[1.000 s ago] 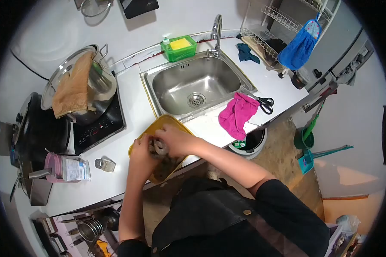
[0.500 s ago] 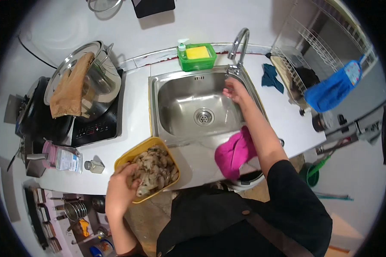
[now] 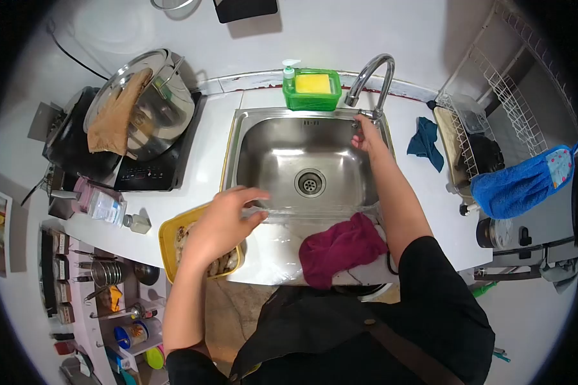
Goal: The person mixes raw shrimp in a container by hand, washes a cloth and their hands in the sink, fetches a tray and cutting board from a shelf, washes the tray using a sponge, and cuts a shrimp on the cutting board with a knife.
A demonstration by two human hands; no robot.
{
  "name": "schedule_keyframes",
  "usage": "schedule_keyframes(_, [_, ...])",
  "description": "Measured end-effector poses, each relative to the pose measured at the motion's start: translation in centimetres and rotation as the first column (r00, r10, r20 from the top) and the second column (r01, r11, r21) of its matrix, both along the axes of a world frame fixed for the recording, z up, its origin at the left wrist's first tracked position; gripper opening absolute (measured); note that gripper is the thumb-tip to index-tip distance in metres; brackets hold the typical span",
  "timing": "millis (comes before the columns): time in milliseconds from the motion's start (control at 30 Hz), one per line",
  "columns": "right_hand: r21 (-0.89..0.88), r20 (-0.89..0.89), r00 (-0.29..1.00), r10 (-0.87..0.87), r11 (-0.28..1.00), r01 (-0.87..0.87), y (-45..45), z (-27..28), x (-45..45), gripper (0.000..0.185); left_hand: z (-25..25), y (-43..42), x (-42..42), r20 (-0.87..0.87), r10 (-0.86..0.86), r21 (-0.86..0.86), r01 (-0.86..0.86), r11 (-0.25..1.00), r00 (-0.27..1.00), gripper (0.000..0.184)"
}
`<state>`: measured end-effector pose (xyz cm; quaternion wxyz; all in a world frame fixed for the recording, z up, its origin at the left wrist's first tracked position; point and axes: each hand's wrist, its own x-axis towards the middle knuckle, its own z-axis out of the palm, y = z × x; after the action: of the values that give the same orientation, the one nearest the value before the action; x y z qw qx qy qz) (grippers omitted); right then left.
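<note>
My right hand (image 3: 367, 136) is at the base of the chrome faucet (image 3: 384, 83), its curled fingers on the faucet handle (image 3: 361, 117). My left hand (image 3: 228, 221) is empty, with fingers apart, above the counter between the sink's front left corner and a yellow tub (image 3: 168, 247). Raw shrimp (image 3: 223, 262) lie in the tub, partly hidden by my left wrist. The steel sink (image 3: 270, 144) holds nothing but its drain (image 3: 310, 183), and no water stream shows below the spout.
A dark pink cloth (image 3: 343, 250) lies at the counter's front edge. Behind the sink stands a green caddy (image 3: 311, 99) with a yellow sponge (image 3: 313, 83) and pump bottle. Left, a big steel pot (image 3: 167, 115) sits on an induction cooker (image 3: 144, 174). A wire rack (image 3: 494, 83) stands right.
My left hand has lifted out of the shrimp tub and moved right toward the sink. My right hand stays by the faucet, now reaching its handle. The view has shifted slightly.
</note>
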<state>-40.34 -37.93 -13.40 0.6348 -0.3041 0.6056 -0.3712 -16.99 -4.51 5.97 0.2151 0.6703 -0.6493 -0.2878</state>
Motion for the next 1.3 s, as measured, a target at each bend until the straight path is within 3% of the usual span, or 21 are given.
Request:
schedule_keyframes(33, [0.007, 0.023, 0.999, 0.030, 1.000, -0.030, -0.1, -0.6, 0.0, 0.051, -0.5, -0.9, -0.4, -0.031, -0.026, 0.012, 0.026, 1.000, 0.999, 0.028])
schedule_keyframes(167, [-0.055, 0.026, 0.993, 0.113, 0.992, -0.111, -1.5, -0.2, -1.5, 0.037, -4.5, -4.1, -2.6, 0.119, -0.219, 0.005, 0.220, 0.975, 0.968, 0.027])
schedule_keyframes(200, [-0.029, 0.066, 0.972, 0.227, 0.974, -0.226, -1.4, 1.0, -2.0, 0.032, -5.9, -4.9, -3.5, 0.105, -0.271, 0.029, 0.270, 0.962, 0.957, 0.029])
schedule_keyframes(300, [-0.251, 0.399, 0.838, 0.373, 0.923, -0.291, 3.9, 7.0, 0.3, 0.026, -11.0, -6.7, -7.3, 0.145, -0.436, -0.019, 0.443, 0.896, 0.888, 0.036])
schedule_keyframes(367, [-0.311, 0.251, 0.775, 0.580, 0.807, -0.502, 4.5, 7.0, 2.2, 0.021, -12.6, -7.1, -10.9, 0.194, -0.429, -0.034, 0.443, 0.896, 0.882, 0.037])
schedule_keyframes(433, [-0.291, -0.161, 0.768, 0.620, 0.714, -0.637, 5.6, 7.0, 3.8, 0.019, -14.2, -7.0, -12.9, 0.228, -0.441, -0.059, 0.465, 0.884, 0.868, 0.034])
schedule_keyframes(500, [-0.153, -0.396, 0.650, 0.648, 0.651, -0.743, 6.5, 8.3, 4.9, 0.015, -15.4, -7.5, -14.2, 0.255, -0.462, -0.109, 0.500, 0.859, 0.849, 0.030])
schedule_keyframes(533, [-0.168, -0.474, 0.559, 0.681, 0.553, -0.816, 5.8, 7.5, 5.0, 0.016, -15.5, -7.9, -14.1, 0.338, -0.474, -0.202, 0.555, 0.807, 0.813, 0.025])
schedule_keyframes(567, [-0.173, -0.550, 0.459, 0.698, 0.443, -0.880, 5.0, 6.8, 5.2, 0.017, -15.5, -8.6, -13.8, 0.226, -0.541, -0.136, 0.576, 0.806, 0.810, 0.026])
schedule_keyframes(633, [-0.197, -0.564, 0.427, 0.706, 0.387, -0.901, 4.6, 7.4, 4.9, 0.020, -14.3, -10.9, -12.4, -0.005, -0.623, -0.010, 0.623, 0.782, 0.782, 0.028])
schedule_keyframes(700, [-0.239, -0.428, 0.564, 0.706, 0.513, -0.824, 5.0, 8.7, 4.4, 0.025, -12.8, -14.3, -9.6, -0.557, -0.344, 0.225, 0.536, 0.813, 0.756, 0.025])
schedule_keyframes(733, [-0.263, -0.286, 0.628, 0.724, 0.571, -0.778, 5.8, 10.2, 3.9, 0.030, -12.1, -15.7, -7.9, -0.637, -0.377, 0.129, 0.576, 0.807, 0.672, 0.023])
schedule_keyframes(767, [-0.296, -0.319, 0.660, 0.680, 0.590, -0.751, 6.3, 11.1, 3.5, 0.031, -11.5, -17.0, -6.9, -0.706, -0.409, 0.028, 0.600, 0.800, 0.579, 0.021])
schedule_keyframes(867, [-0.366, -0.333, 0.741, 0.584, 0.644, -0.672, 6.4, 11.6, 2.9, 0.032, -11.0, -19.8, -6.9, -0.706, 0.081, 0.348, 0.244, 0.905, 0.704, 0.018])
schedule_keyframes(967, [-0.373, -0.314, 0.774, 0.549, 0.679, -0.633, 6.4, 11.4, 2.7, 0.027, -14.7, -22.9, -7.7, -0.686, 0.081, 0.350, 0.230, 0.908, 0.723, 0.015])
schedule_keyframes(1033, [-0.411, -0.341, 0.759, 0.554, 0.638, -0.651, 6.7, 12.0, 2.5, 0.024, -21.8, -28.4, -6.8, -0.681, -0.326, -0.027, 0.423, 0.906, 0.656, 0.016])
schedule_keyframes(1100, [-0.459, -0.316, 0.776, 0.546, 0.628, -0.629, 7.2, 12.4, 2.0, 0.022, -23.3, -29.6, -7.4, -0.662, -0.421, -0.169, 0.424, 0.890, 0.620, 0.017])
schedule_keyframes(1167, [-0.520, -0.233, 0.814, 0.533, 0.639, -0.567, 7.8, 12.7, 1.9, 0.022, -20.1, -28.7, -7.9, -0.682, -0.313, -0.111, 0.329, 0.938, 0.661, 0.018])
schedule_keyframes(1233, [-0.449, -0.589, 0.719, 0.370, 0.590, -0.671, 9.9, 14.4, 1.3, 0.024, -16.9, -27.5, -7.9, -0.648, -0.297, -0.090, 0.316, 0.944, 0.701, 0.019])
schedule_keyframes(1300, [-0.378, -0.810, 0.550, 0.205, 0.534, -0.756, 10.8, 14.0, 0.1, 0.027, -13.3, -25.8, -8.0, -0.568, -0.163, 0.132, 0.284, 0.950, 0.807, 0.018])
